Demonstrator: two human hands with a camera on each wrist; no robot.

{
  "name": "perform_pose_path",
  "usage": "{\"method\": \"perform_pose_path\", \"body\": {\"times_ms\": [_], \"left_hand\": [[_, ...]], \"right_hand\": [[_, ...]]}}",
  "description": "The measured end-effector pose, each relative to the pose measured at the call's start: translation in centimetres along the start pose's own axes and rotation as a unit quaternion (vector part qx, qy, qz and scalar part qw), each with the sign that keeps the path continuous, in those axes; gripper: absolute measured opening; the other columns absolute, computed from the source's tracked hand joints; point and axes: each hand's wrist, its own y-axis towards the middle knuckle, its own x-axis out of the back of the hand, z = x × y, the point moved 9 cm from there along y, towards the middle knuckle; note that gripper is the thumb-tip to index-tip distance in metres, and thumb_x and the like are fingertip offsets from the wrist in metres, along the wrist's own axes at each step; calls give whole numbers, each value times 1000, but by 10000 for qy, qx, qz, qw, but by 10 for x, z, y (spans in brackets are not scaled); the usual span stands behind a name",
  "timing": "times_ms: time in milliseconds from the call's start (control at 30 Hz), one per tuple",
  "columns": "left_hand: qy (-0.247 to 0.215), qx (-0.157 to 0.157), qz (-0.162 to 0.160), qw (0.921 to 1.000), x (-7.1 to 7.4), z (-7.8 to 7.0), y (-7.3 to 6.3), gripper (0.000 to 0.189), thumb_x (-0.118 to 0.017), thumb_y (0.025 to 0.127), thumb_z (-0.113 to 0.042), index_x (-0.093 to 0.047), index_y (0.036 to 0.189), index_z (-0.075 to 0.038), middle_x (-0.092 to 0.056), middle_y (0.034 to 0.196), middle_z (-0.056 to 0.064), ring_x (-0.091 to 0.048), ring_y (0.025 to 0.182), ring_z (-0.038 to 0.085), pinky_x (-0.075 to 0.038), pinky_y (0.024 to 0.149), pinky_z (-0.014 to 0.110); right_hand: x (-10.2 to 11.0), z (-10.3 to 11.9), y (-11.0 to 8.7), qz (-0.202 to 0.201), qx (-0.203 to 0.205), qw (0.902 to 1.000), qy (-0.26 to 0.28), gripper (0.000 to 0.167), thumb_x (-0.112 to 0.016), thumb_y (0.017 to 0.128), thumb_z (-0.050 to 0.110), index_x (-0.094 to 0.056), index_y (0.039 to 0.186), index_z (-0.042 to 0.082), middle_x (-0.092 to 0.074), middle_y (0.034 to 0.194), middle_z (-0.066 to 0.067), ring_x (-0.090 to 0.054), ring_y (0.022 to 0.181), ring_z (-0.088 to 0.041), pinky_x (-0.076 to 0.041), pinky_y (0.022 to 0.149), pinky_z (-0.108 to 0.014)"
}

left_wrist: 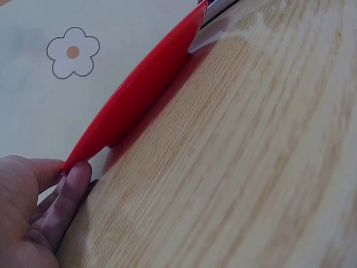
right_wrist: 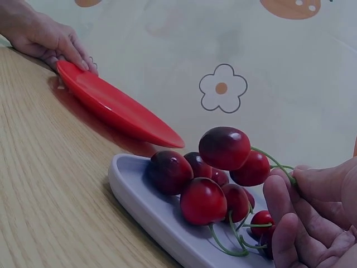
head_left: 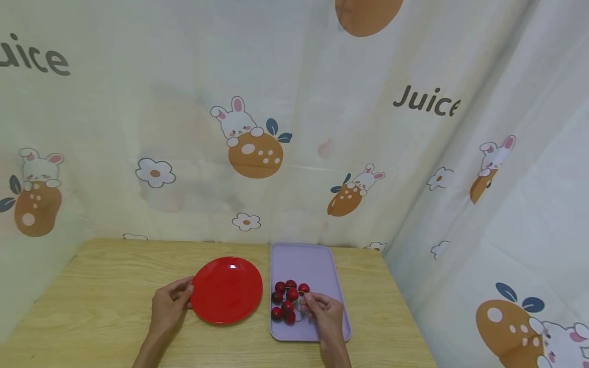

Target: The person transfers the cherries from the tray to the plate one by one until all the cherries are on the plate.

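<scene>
A round red plate [head_left: 227, 290] lies on the wooden table, and my left hand [head_left: 169, 305] pinches its left rim. The thumb is over the edge and the fingers under it in the left wrist view. To the right, a lilac tray [head_left: 306, 260] bears several dark red cherries [right_wrist: 203, 201] with green stems, bunched along its left side. My right hand [head_left: 327, 313], above the tray, pinches the green stem of a cherry [right_wrist: 224, 148] between thumb and forefinger. That cherry shows above the others in the right wrist view. A second stem also runs toward these fingertips.
The wooden table [head_left: 115, 276] reaches back to a pale curtain [head_left: 193, 102] printed with rabbits, fruit and flowers. Another stretch of curtain [head_left: 529, 230] hangs along the right side. Plate and tray stand side by side with a narrow gap between.
</scene>
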Motion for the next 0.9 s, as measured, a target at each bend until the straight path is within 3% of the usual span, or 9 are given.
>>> {"method": "perform_pose_path", "body": {"times_ms": [633,900], "left_hand": [[27,41,13,10000,0,1,-1,32,-67,107,-2,-72,138,2,-74,123,26,-74,81,4,-72,70,28],[32,113,46,9999,0,1,-1,33,-67,107,-3,-71,139,3,-74,123,26,-74,80,5,-72,70,27]], "right_hand": [[-9,9,-4,44,125,9999,-30,18,-80,100,11,-78,110,-4,-84,84,-3,-78,69,-7,-58,62,-16],[-18,15,-1,259,361,9990,20,22,-80,99,7,-76,111,-11,-83,82,-5,-77,68,-8,-56,60,-15]]}}
